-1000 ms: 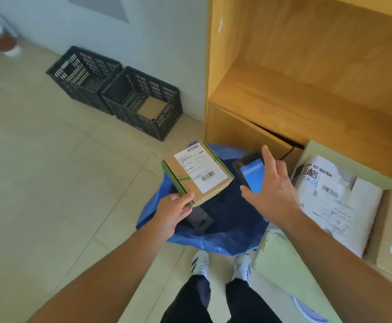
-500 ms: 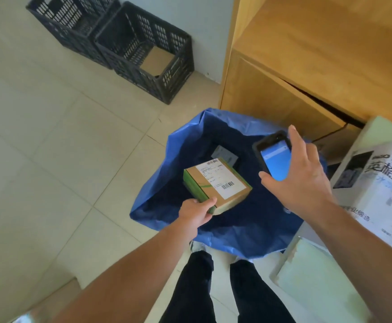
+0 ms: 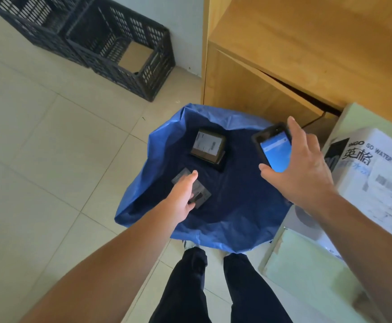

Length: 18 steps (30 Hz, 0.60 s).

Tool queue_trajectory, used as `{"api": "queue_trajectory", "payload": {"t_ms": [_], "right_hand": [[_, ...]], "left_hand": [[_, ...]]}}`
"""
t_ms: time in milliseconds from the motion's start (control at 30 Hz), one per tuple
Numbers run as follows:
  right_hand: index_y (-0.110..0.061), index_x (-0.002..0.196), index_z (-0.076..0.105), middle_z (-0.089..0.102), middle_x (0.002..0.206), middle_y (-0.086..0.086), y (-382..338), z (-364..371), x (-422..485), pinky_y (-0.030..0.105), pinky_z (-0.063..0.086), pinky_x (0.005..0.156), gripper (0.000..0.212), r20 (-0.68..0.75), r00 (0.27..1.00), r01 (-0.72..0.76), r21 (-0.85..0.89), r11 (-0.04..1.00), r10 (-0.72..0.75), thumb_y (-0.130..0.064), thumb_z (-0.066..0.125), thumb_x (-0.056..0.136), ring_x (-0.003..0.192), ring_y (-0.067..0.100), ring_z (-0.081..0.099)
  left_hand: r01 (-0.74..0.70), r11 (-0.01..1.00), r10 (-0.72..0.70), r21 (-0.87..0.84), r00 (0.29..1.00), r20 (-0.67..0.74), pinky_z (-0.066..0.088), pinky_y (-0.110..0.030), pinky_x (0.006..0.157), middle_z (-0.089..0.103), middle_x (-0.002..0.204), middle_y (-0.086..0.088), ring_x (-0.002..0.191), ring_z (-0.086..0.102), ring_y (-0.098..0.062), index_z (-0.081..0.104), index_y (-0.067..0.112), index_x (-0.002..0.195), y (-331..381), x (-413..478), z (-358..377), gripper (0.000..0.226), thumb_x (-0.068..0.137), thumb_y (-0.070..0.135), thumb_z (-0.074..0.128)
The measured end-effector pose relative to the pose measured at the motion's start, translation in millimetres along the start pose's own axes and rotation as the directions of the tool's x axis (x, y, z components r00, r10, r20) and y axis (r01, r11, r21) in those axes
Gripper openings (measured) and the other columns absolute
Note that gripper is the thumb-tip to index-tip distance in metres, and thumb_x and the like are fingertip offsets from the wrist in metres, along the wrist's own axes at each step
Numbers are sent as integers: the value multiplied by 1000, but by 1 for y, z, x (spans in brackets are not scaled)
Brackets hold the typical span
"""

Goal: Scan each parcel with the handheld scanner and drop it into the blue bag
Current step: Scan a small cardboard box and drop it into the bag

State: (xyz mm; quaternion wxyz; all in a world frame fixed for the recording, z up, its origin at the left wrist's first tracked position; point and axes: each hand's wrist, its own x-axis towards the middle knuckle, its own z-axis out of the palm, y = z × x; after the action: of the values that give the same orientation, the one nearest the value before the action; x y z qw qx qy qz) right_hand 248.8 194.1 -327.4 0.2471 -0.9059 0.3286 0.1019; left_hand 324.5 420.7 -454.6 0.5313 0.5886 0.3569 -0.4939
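Parcels, by my count on the head camera, number three. Two lie inside the bag, which stands open on the floor at the foot of the shelf. The far parcel is dim in the bag's shadow, its pale label facing up, and it is tilted on something dark beneath it. The near parcel lies lower in my view and is partly covered by the left hand. The third, a white parcel with printed lettering, sits on the table at the right, outside the bag.

I see one scanner, its blue screen lit and facing up, over the bag's right rim. The right hand holds it, with the thumb pressed to the lower edge and the index finger straight along the upper right side. The other fingers are behind it and I cannot make them out.

The left hand hangs over the bag's opening with its fingers straight and close together, pointing into the bag, and it holds nothing. It overlaps the near parcel, but I cannot tell whether it touches it.

Two black crates stand side by side at the wall, the left crate and the right crate. The right one has one piece of cardboard in its bottom. The person's two legs, in dark trousers, stand at the bag's near rim.
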Motion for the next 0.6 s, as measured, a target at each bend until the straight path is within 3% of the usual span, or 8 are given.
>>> {"api": "queue_trajectory", "payload": {"t_ms": [133, 233, 433, 600], "right_hand": [[-39, 156, 3, 36, 141, 3, -8, -9, -9, 45, 45, 93, 108, 17, 1000, 6, 1, 1000, -6, -47, 77, 77, 123, 30, 50], [-39, 156, 3, 35, 141, 2, -11, -27, -19, 42, 45, 90, 107, -7, 1000, 17, 12, 1000, -17, -47, 76, 77, 124, 28, 48], [-37, 156, 5, 37, 140, 1, -4, -84, -42, 43, 46, 87, 105, -122, 992, -35, 11, 999, 36, -50, 73, 77, 122, 30, 49], [-35, 156, 10, 41, 135, 0, 25, -143, -78, 40, 50, 81, 100, -228, 972, -50, 67, 997, 64, -48, 72, 78, 117, 28, 51]], "left_hand": [[-78, 986, 74, 144, 997, 30, 42, -45, 111, 39, 162, -1, 143, 44, -22, 27, 36, 161, 6, -20, -8, 70, 100, 47, 61], [-178, 957, 178, 231, 984, 23, 48, -39, 100, 45, 156, 1, 132, 51, -18, 31, 36, 159, 25, -40, -6, 64, 102, 41, 60], [-359, 901, 346, 243, 933, 98, 50, -47, 108, 53, 147, -1, 126, 59, -24, 29, 30, 160, 70, -101, 31, 60, 105, 24, 53], [-511, 781, 459, 361, 860, 223, 48, -47, 111, 56, 138, -6, 124, 58, -25, 36, 26, 155, 84, -171, 94, 51, 107, 17, 51]]}}
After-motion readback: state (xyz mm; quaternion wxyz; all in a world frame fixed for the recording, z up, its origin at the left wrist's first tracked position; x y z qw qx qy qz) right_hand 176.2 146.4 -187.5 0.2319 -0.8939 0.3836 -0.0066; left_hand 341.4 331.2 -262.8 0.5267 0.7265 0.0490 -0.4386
